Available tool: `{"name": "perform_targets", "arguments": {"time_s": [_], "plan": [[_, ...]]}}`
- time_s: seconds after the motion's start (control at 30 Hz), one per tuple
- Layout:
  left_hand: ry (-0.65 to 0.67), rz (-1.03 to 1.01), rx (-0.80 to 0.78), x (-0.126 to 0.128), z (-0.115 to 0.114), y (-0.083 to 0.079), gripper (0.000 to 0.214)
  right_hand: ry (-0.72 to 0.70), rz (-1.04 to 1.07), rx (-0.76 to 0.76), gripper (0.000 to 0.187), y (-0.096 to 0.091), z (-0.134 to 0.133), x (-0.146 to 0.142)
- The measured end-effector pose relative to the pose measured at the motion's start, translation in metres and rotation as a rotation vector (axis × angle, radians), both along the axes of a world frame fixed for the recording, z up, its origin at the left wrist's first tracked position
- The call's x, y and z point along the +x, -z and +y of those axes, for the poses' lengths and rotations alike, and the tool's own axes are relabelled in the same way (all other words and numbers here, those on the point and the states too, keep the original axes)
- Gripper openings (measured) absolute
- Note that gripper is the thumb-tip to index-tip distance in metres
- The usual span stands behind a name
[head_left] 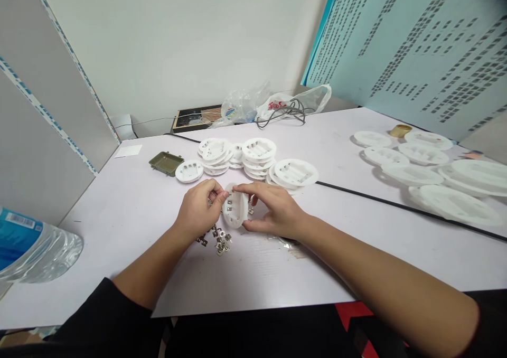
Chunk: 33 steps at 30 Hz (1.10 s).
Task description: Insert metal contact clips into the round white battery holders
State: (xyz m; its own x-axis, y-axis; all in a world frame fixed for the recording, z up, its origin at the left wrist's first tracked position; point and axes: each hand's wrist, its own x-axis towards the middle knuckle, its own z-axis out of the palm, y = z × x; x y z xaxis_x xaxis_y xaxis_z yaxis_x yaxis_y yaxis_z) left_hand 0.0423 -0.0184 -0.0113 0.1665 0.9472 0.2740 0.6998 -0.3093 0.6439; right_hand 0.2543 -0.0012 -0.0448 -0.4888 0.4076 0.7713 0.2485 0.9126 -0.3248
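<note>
My right hand (277, 207) grips a white round plastic battery holder (236, 210) by its right side, thumb below and fingers on the upper edge. The holder is tilted up, its recessed face towards me, with small metal contacts along the left side of the recess. At its upper left edge, my left hand (202, 205) has thumb and forefinger pinched together; what they hold is too small to make out. Below the left hand lies a loose pile of small metal contact clips (222, 243), partly hidden by that hand.
Behind my hands stand stacks of white holders (259, 149), beside an olive-green plastic case (166, 162). More white discs (423, 173) lie at the right. A black rod (380, 202) crosses the table. A large water bottle (35, 247) is at the left; plastic bags (277, 104) lie at the back.
</note>
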Motion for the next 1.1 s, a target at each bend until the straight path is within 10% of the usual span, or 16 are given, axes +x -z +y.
{"name": "perform_targets", "arguments": {"time_s": [0.53,1.1], "plan": [[0.223,-0.764,-0.47,-0.01,0.011,-0.005,0.05,-0.112,0.186,-0.254,0.069,0.001,0.002,0.006],[0.129,-0.874,-0.584,-0.015,0.012,-0.008,0.041,-0.231,0.206,-0.321,0.068,0.005,0.005,0.008]]}}
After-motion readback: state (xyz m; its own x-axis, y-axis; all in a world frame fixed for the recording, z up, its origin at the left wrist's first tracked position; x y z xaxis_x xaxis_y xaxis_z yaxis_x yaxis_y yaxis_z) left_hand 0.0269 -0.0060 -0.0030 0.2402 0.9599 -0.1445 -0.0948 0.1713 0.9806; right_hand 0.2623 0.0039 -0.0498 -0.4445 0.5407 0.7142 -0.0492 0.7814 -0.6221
